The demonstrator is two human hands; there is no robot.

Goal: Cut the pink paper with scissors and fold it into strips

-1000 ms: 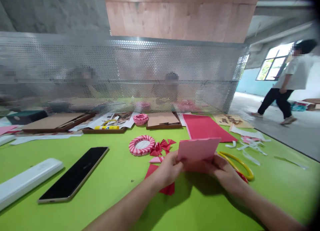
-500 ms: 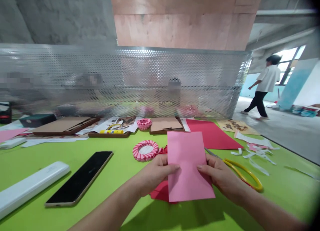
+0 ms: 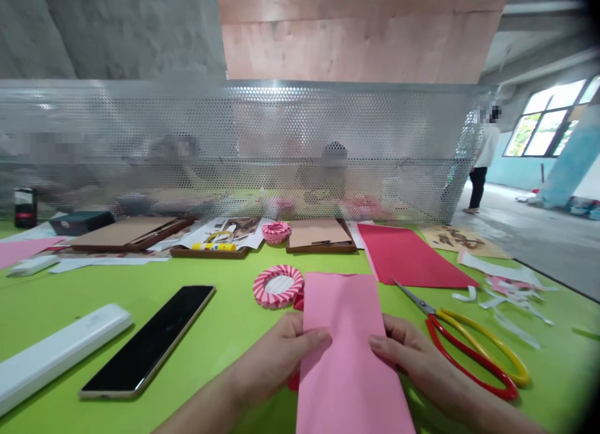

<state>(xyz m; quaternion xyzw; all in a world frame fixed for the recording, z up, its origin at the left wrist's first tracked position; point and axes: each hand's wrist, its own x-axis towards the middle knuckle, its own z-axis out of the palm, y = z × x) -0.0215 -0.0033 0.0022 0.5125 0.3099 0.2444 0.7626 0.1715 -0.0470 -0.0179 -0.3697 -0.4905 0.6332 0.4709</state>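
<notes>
A pink paper sheet [image 3: 349, 346] is held upright between my two hands at the lower middle of the view. My left hand [image 3: 285, 349] pinches its left edge, thumb on the front. Its right edge is pinched by my right hand [image 3: 412, 353] in the same way. Behind the sheet, at its left, a little red material shows, mostly hidden. A ring wrapped in pink and white strips [image 3: 278, 286] lies just beyond my left hand. Scissors with red and yellow handles [image 3: 473, 346] lie right of my right hand, blades pointing away.
A phone [image 3: 150, 340] and a white bar [image 3: 65, 349] lie at left. Trays [image 3: 210, 253], a small woven basket [image 3: 276, 232], red paper [image 3: 417, 256] and paper scraps [image 3: 510, 290] sit farther back. Behind a perforated metal screen [image 3: 281, 140] are blurred people; another person [image 3: 482, 159] stands far right.
Both hands and the pink sheet have moved lower and nearer, so more of the scissors shows. The view has shifted slightly. The person at far right has moved left, partly behind the screen.
</notes>
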